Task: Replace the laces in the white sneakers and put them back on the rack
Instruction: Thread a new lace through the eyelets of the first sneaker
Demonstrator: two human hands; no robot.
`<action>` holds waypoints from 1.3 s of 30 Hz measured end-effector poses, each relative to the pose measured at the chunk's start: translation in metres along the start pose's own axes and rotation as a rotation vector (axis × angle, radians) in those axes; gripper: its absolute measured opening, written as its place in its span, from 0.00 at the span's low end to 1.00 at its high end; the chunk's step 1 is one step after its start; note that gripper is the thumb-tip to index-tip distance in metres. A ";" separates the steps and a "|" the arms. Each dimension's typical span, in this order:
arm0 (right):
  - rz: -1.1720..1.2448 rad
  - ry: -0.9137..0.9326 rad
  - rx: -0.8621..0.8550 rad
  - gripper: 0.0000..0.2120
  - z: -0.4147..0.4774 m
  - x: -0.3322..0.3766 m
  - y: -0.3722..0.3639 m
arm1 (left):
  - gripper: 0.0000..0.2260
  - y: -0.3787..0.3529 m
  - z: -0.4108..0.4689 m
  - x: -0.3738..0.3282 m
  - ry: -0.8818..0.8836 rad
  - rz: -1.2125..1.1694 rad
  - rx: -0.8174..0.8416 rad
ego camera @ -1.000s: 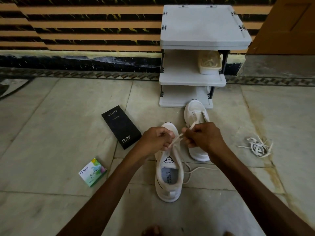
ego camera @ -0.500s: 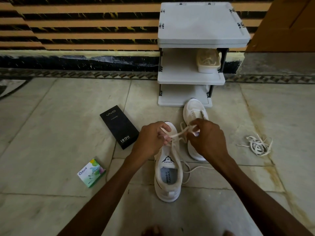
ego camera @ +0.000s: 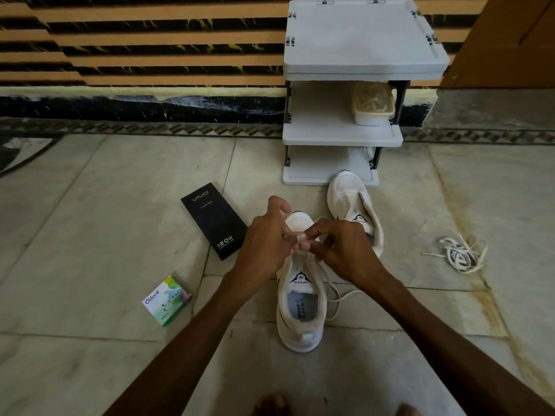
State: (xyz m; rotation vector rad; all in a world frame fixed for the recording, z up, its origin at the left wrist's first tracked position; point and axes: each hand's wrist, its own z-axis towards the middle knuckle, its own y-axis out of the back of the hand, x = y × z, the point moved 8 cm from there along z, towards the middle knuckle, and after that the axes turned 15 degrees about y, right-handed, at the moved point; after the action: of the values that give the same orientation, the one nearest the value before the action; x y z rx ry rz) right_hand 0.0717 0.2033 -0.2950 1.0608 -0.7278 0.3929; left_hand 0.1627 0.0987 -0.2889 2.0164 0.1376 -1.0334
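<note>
A white sneaker (ego camera: pixel 301 322) stands on the floor in front of me, toe pointing away. Both hands meet over its eyelets. My left hand (ego camera: pixel 265 240) and my right hand (ego camera: pixel 341 250) have curled fingers pinching the white lace (ego camera: pixel 336 297), whose loose end trails off the shoe's right side. The lacing itself is hidden under my fingers. The second white sneaker (ego camera: pixel 351 202) sits just beyond, in front of the grey shoe rack (ego camera: pixel 345 133). A loose bundle of white laces (ego camera: pixel 461 255) lies on the floor to the right.
A black phone box (ego camera: pixel 214 219) lies left of the sneaker and a small green-and-white box (ego camera: pixel 166 300) lies nearer me on the left. A lidded plastic container (ego camera: pixel 372 105) sits on the rack's middle shelf. The striped wall runs behind.
My hands have come closer together and lower over the sneaker's eyelets. The stretch of lace that was pulled taut between them is now tucked under my fingers.
</note>
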 end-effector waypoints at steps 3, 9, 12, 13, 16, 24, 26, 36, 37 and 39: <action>-0.006 -0.045 -0.013 0.02 -0.002 -0.006 -0.002 | 0.19 0.000 0.002 0.003 -0.002 -0.010 -0.019; 0.068 -0.147 -0.073 0.02 -0.010 -0.016 -0.006 | 0.06 -0.004 0.002 0.025 0.042 0.067 -0.010; -0.013 -0.177 -0.065 0.01 -0.017 -0.022 -0.014 | 0.13 -0.024 -0.004 0.052 0.100 0.222 0.153; -0.041 -0.187 -0.056 0.00 -0.018 -0.023 -0.017 | 0.16 -0.031 -0.006 0.060 0.123 0.231 0.194; -0.104 -0.209 -0.018 0.03 -0.021 -0.020 -0.027 | 0.19 -0.037 -0.008 0.073 0.163 0.178 0.169; -0.218 -0.222 0.001 0.05 -0.022 -0.018 -0.048 | 0.13 -0.036 -0.006 0.088 0.399 -0.150 0.164; -0.212 -0.226 -0.011 0.06 -0.021 -0.018 -0.050 | 0.15 -0.036 -0.005 0.091 0.429 -0.205 0.203; -0.475 -0.138 0.200 0.09 -0.003 -0.006 -0.057 | 0.15 -0.038 0.000 0.085 0.348 -0.042 0.213; -0.495 -0.127 0.224 0.09 -0.001 -0.004 -0.058 | 0.15 -0.038 0.000 0.084 0.345 -0.003 0.206; -0.506 -0.128 0.252 0.09 0.000 -0.005 -0.060 | 0.13 -0.038 0.000 0.084 0.328 0.003 0.201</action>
State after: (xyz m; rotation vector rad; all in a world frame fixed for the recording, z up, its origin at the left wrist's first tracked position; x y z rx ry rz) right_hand 0.1048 0.1764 -0.3370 1.4706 -0.5032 -0.0220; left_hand 0.2011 0.1008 -0.3727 2.3594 0.2108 -0.7304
